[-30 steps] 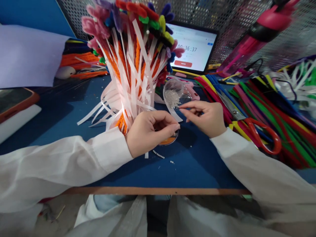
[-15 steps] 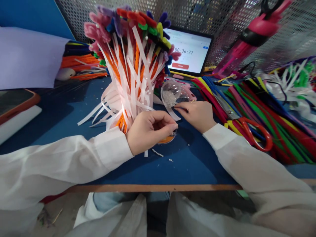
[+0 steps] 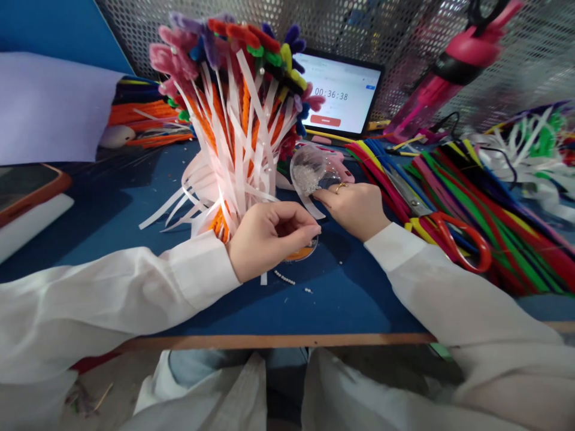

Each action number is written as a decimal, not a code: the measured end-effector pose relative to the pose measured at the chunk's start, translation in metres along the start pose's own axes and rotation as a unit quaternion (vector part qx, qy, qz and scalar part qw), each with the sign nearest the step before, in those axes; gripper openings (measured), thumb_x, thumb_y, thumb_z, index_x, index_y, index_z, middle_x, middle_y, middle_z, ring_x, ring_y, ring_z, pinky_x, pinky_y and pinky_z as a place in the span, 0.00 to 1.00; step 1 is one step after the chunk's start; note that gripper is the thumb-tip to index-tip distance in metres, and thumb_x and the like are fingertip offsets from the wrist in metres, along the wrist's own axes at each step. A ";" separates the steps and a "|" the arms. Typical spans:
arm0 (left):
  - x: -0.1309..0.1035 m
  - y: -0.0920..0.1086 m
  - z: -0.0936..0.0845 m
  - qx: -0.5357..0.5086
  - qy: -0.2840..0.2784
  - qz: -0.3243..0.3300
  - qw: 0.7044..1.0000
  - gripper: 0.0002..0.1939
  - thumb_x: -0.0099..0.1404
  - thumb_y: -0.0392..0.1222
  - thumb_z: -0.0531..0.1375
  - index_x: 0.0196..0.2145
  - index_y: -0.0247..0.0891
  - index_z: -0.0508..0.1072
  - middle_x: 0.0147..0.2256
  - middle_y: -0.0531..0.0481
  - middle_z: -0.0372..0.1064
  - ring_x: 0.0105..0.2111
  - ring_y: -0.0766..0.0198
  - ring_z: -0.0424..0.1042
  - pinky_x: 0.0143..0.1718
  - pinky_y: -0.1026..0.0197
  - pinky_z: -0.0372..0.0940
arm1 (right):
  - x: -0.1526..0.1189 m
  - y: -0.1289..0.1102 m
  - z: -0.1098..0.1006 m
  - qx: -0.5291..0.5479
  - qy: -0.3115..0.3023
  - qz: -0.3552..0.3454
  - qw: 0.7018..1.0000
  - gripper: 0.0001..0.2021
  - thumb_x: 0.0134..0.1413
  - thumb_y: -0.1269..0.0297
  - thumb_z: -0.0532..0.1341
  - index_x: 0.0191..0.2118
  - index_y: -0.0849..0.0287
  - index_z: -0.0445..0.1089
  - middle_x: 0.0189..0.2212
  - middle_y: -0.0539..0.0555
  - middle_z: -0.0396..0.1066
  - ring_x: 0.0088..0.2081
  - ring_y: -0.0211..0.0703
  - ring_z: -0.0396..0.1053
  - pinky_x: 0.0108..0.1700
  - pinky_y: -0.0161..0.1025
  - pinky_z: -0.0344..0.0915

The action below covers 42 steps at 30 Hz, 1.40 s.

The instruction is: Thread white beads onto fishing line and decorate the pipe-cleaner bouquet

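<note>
Now, bead-picking by the look of it: the right hand (image 3: 357,206) sits at the mouth of the clear cup (image 3: 313,206), beside the small beads (image 3: 306,178) inside, its grip impossible to tell. Left of the cup and nearer the wearer, the left hand (image 3: 267,236) has its tips together, contents unclear. Such tiny beads call for a light, precise pinch.

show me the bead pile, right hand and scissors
bead pile (image 3: 306,178), head view, middle of the pile
right hand (image 3: 356,208), head view, back of the hand
scissors (image 3: 419,207), head view, metal near the pivot
</note>
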State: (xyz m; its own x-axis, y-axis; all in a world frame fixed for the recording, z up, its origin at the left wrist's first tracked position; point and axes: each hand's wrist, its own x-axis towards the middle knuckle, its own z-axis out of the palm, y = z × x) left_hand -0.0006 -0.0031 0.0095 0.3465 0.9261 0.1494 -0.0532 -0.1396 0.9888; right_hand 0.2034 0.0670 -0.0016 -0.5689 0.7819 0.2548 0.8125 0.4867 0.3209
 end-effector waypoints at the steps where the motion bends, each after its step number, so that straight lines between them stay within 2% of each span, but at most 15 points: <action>1: 0.000 0.000 0.000 0.003 -0.001 0.002 1.000 0.07 0.57 0.38 0.67 0.29 0.31 0.75 0.23 0.51 0.71 0.22 0.72 0.67 0.23 0.69 0.62 | 0.000 0.000 -0.001 -0.007 -0.002 -0.004 1.000 0.16 0.63 0.70 0.53 0.42 0.55 0.79 0.29 0.55 0.78 0.30 0.42 0.70 0.28 0.41 0.40; 5: 0.000 0.000 0.000 0.010 -0.003 0.008 1.000 0.07 0.58 0.39 0.66 0.29 0.31 0.75 0.23 0.51 0.70 0.22 0.72 0.66 0.23 0.69 0.62 | 0.002 -0.001 0.000 -0.011 0.012 -0.019 1.000 0.15 0.61 0.73 0.53 0.39 0.58 0.79 0.28 0.56 0.78 0.28 0.41 0.69 0.28 0.41 0.42; 7: 0.000 0.000 0.000 0.012 -0.003 0.007 1.000 0.07 0.59 0.39 0.66 0.29 0.31 0.75 0.23 0.51 0.70 0.22 0.72 0.67 0.23 0.69 0.62 | 0.001 0.000 0.002 0.018 0.042 -0.012 0.999 0.15 0.62 0.71 0.53 0.38 0.58 0.79 0.27 0.56 0.78 0.28 0.42 0.69 0.29 0.42 0.44; 9: -0.001 0.000 -0.001 0.015 0.000 0.009 1.000 0.07 0.60 0.39 0.65 0.29 0.32 0.75 0.24 0.50 0.71 0.23 0.71 0.67 0.24 0.69 0.62 | -0.002 0.001 0.001 0.094 0.100 0.018 0.990 0.15 0.64 0.65 0.55 0.38 0.57 0.80 0.26 0.55 0.77 0.28 0.42 0.70 0.29 0.41 0.48; 11: -0.001 0.000 -0.001 0.016 0.003 0.012 1.000 0.07 0.60 0.39 0.65 0.29 0.32 0.75 0.24 0.50 0.72 0.24 0.71 0.68 0.24 0.68 0.63 | -0.006 0.000 -0.002 0.245 0.146 0.063 0.956 0.13 0.62 0.59 0.59 0.38 0.57 0.80 0.23 0.53 0.76 0.26 0.40 0.69 0.30 0.40 0.54; 13: -0.001 -0.001 -0.001 0.013 0.006 0.013 1.000 0.07 0.60 0.39 0.65 0.29 0.32 0.75 0.25 0.50 0.72 0.24 0.70 0.68 0.25 0.68 0.63 | -0.011 -0.002 -0.008 0.447 0.128 0.110 0.879 0.11 0.59 0.56 0.63 0.37 0.57 0.80 0.18 0.49 0.71 0.20 0.36 0.65 0.27 0.37 0.57; 15: -0.001 -0.001 -0.001 0.010 0.011 0.010 1.000 0.07 0.60 0.40 0.65 0.29 0.33 0.75 0.24 0.50 0.72 0.24 0.70 0.68 0.25 0.67 0.63 | -0.015 -0.005 -0.014 0.614 0.084 0.152 0.770 0.11 0.55 0.55 0.67 0.36 0.58 0.78 0.14 0.45 0.66 0.15 0.32 0.58 0.21 0.35 0.52; 17: -0.001 -0.001 -0.001 0.008 0.016 0.007 1.000 0.07 0.60 0.40 0.65 0.29 0.33 0.75 0.25 0.50 0.72 0.24 0.70 0.68 0.25 0.68 0.63 | -0.018 -0.008 -0.016 0.720 0.061 0.177 0.669 0.11 0.51 0.55 0.69 0.34 0.58 0.77 0.12 0.43 0.61 0.14 0.30 0.53 0.18 0.34 0.46; 19: -0.001 -0.002 -0.001 0.003 0.020 0.008 1.000 0.08 0.61 0.40 0.65 0.29 0.33 0.75 0.25 0.50 0.72 0.24 0.70 0.68 0.25 0.68 0.64 | -0.019 -0.012 -0.017 0.777 0.044 0.182 0.600 0.11 0.49 0.54 0.71 0.32 0.57 0.76 0.10 0.41 0.58 0.13 0.28 0.50 0.18 0.33 0.43; 21: 0.000 -0.002 -0.001 -0.002 0.021 0.009 1.000 0.08 0.61 0.40 0.64 0.29 0.33 0.74 0.25 0.50 0.72 0.24 0.71 0.68 0.26 0.68 0.64 | -0.019 -0.014 -0.016 0.805 0.017 0.175 0.567 0.12 0.48 0.54 0.71 0.31 0.57 0.76 0.09 0.40 0.57 0.13 0.27 0.50 0.18 0.32 0.43; 23: 0.000 -0.003 -0.002 -0.004 0.021 0.008 1.000 0.08 0.61 0.40 0.64 0.28 0.33 0.74 0.25 0.50 0.72 0.24 0.71 0.68 0.26 0.68 0.64 | -0.020 -0.017 -0.015 0.818 -0.006 0.165 0.551 0.12 0.49 0.54 0.71 0.31 0.57 0.76 0.09 0.40 0.58 0.13 0.27 0.50 0.18 0.32 0.42; 26: 0.000 -0.002 -0.002 0.001 0.022 0.007 1.000 0.08 0.62 0.40 0.64 0.28 0.33 0.74 0.25 0.50 0.72 0.24 0.71 0.67 0.25 0.68 0.63 | -0.022 -0.018 -0.014 0.825 -0.019 0.149 0.544 0.12 0.48 0.54 0.72 0.31 0.57 0.76 0.10 0.40 0.60 0.13 0.27 0.52 0.18 0.32 0.43; 42: -0.001 -0.001 -0.002 -0.016 0.017 -0.010 1.000 0.07 0.59 0.39 0.65 0.27 0.33 0.73 0.23 0.52 0.69 0.22 0.72 0.65 0.23 0.69 0.61 | -0.023 -0.021 -0.020 0.824 -0.042 0.107 0.555 0.09 0.49 0.59 0.71 0.31 0.58 0.77 0.10 0.42 0.62 0.12 0.27 0.53 0.14 0.27 0.44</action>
State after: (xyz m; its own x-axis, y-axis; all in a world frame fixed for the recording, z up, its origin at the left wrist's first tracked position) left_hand -0.0027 -0.0033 0.0088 0.3152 0.9403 0.1281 -0.0769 -0.1092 0.9910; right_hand 0.1973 0.0312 0.0041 -0.4855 0.8722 0.0603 -0.0877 0.0201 -0.9959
